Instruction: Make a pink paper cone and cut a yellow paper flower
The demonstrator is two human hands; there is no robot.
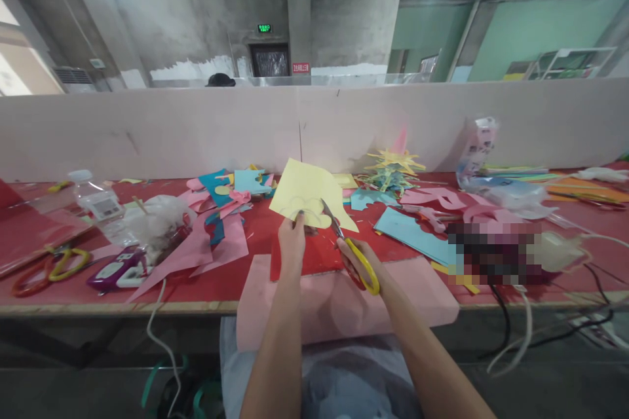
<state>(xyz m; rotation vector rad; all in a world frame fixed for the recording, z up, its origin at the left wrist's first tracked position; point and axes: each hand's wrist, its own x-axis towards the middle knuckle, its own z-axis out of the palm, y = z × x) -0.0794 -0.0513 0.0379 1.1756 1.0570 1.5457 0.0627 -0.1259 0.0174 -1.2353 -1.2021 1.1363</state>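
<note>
My left hand (293, 240) pinches the lower edge of a pale yellow sheet of paper (304, 184), held tilted above the table. A rounded, petal-like outline is drawn near its lower edge, and the right part of that edge is cut in a curve. In my right hand (361, 262) are scissors (362, 263) with yellow and red handles. Their blades lie at the paper's lower right edge, beside the drawn outline. Under both hands are a red sheet (319, 262) and a pink sheet (407, 291) that hangs over the table's front edge.
Pink and blue paper scraps (221, 242) lie left, near a purple-and-white device (118, 270), a plastic bottle (95, 200) and other scissors (71, 265). Right are blue sheets (415, 234), a layered paper ornament (393, 170), pink cutouts (491, 213) and cables (525, 334). A pale partition (196, 131) stands behind.
</note>
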